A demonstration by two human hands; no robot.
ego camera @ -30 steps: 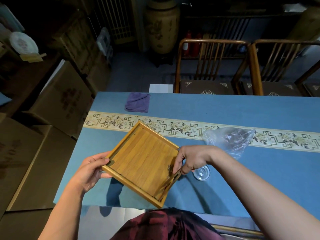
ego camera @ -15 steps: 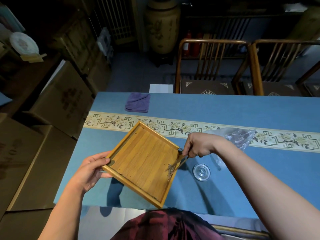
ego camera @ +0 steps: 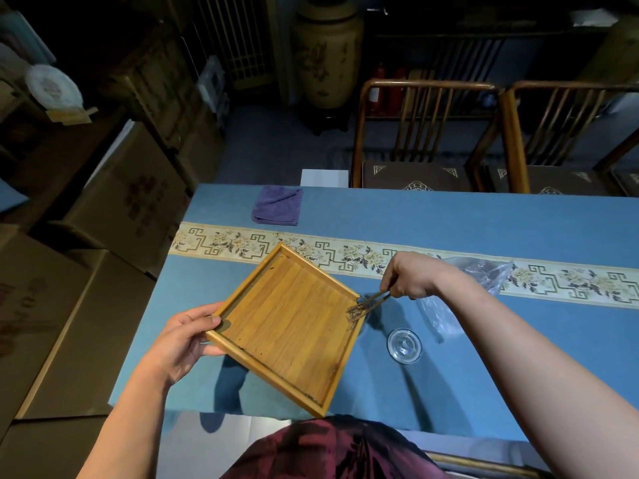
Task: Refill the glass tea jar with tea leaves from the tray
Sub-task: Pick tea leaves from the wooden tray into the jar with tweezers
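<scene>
My left hand (ego camera: 185,335) grips the left corner of a square wooden tray (ego camera: 287,326) and holds it tilted above the blue table. My right hand (ego camera: 413,276) pinches thin wooden tongs (ego camera: 375,300), whose tips rest on a small clump of tea leaves (ego camera: 354,311) at the tray's right corner. A bit of glass rim (ego camera: 361,299) shows just past that corner; the rest of it is hidden by the tray. A few leaf crumbs lie along the tray's lower edges. A small round glass piece (ego camera: 404,345) sits on the cloth to the right.
A crumpled clear plastic bag (ego camera: 484,276) lies beyond my right forearm. A folded purple cloth (ego camera: 276,205) rests at the table's far left. Two wooden chairs (ego camera: 425,140) stand behind the table, cardboard boxes (ego camera: 114,202) to its left.
My right hand has moved up the tray's right edge from near the lower corner to the right corner, drawing the tea leaves along with the tongs. The tray and left hand stayed put.
</scene>
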